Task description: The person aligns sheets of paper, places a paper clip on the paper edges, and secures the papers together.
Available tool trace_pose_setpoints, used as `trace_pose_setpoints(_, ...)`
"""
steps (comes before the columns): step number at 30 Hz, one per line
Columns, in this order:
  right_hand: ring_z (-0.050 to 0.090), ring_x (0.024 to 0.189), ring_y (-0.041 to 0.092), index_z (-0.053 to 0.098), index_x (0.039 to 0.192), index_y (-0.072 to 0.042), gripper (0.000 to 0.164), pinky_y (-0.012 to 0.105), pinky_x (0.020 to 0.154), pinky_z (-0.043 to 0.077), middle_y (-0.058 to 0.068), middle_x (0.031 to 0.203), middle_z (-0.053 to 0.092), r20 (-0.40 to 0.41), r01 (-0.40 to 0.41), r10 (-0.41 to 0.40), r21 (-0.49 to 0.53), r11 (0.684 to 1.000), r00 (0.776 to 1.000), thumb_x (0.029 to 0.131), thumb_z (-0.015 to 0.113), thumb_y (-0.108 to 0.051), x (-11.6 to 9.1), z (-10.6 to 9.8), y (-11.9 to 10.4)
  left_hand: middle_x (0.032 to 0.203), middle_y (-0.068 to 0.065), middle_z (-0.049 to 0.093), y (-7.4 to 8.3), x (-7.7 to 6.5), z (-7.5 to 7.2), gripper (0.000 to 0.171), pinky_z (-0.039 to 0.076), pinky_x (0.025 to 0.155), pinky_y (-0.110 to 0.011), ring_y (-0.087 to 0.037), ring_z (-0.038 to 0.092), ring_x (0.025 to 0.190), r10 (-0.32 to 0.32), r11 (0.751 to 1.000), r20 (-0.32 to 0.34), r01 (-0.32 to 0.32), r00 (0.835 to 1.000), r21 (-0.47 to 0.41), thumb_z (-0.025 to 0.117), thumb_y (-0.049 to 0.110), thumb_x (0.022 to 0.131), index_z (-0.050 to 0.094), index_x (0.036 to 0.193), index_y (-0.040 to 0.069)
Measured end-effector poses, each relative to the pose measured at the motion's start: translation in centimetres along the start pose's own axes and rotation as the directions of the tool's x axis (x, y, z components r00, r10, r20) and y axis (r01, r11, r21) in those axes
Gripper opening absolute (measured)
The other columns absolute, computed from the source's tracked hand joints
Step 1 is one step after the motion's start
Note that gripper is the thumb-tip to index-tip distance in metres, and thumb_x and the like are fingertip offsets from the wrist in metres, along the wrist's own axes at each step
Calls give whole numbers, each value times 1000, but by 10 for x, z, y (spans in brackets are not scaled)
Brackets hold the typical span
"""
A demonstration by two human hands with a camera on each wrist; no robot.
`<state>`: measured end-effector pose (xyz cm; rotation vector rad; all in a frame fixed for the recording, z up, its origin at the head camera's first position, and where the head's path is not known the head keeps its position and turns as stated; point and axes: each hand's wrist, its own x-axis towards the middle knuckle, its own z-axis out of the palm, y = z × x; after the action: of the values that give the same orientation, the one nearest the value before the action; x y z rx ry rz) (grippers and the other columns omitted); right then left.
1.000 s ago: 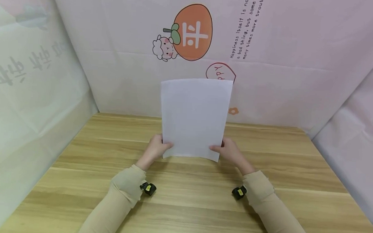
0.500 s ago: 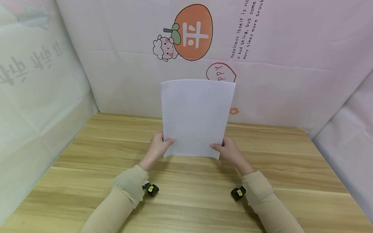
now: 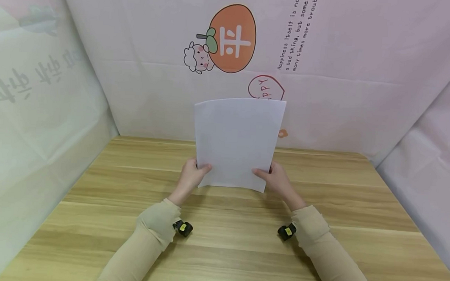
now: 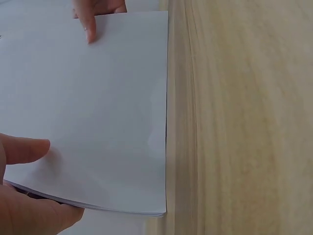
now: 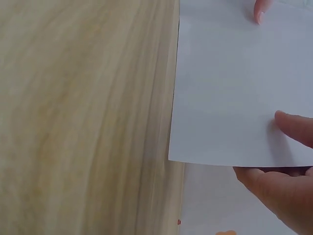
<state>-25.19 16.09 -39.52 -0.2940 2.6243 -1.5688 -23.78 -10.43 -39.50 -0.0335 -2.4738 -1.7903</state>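
Observation:
A stack of white paper stands nearly upright above the table, its top edge slightly curved. My left hand grips its left edge near the bottom, thumb across the front and fingers behind. Opposite it, my right hand pinches the right edge the same way. Several thin layers show along the edge of the paper in the left wrist view, next to the left hand. In the right wrist view the right hand has its thumb on the paper's face. The fingers behind the paper are mostly hidden.
A wooden table lies under both arms. Behind it hangs a white printed cloth with an orange fruit drawing. More cloth closes off the left and right sides. Small black cameras sit at both wrists.
The paper's top edge has sunk a little, and its upper right corner has shifted right. Both hands have risen slightly and keep their hold.

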Motion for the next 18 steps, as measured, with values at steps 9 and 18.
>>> trace_pose_setpoints(9,58,114,34,50,128,2,49,47,95,47,22,125,59,-41,46,-46,19,999,998,94,59,-32,1,2,-2,121,-22,62,4,-1,-1,39,46,97,-48,-33,58,114,58,997,-44,-60,997,-46,62,20,89,59,118,-7)
trace_pose_setpoints(18,58,114,35,47,130,1,46,46,93,49,23,127,57,-101,100,-87,133,986,991,97,55,-29,0,6,-4,114,-23,64,8,-1,3,36,48,90,-45,-32,61,104,97,982,-150,-119,984,-144,62,20,91,59,116,-6)
